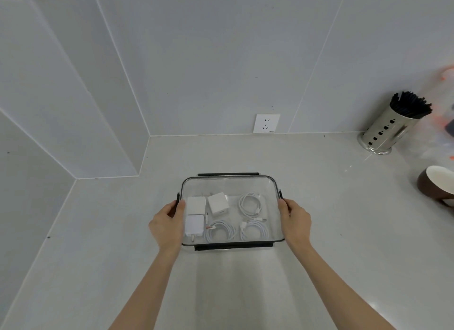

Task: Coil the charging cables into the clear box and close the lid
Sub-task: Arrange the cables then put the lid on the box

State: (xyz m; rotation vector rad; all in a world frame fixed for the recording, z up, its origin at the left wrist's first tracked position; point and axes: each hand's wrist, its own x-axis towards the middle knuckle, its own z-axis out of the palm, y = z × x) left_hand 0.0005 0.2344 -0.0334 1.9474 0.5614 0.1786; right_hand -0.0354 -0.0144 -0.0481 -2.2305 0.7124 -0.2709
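A clear box [231, 182] with black latches sits on a pale counter [307, 207], near the middle of the scene, with its lid [228, 189] on top. The left hand [165, 225] grips the box's left short side, thumb lying over the top edge and fingers curled around the black side latch. The right hand [296, 219] holds the right short side the same way, thumb on top near the right latch, fingers wrapped down the outside. The box lies squarely between the two hands, its long sides running left to right.

Inside, three white coiled cables [249, 204] lie on the floor of the box: one at the far right, one at the near right, one near the middle. Three white chargers [217, 204] fill the left half, the nearest one just beside the left thumb.

On the far right of the counter stand a metal holder [385, 133] full of black chopsticks and a brown bowl [436, 188]. A white wall socket [266, 123] sits on the far wall.
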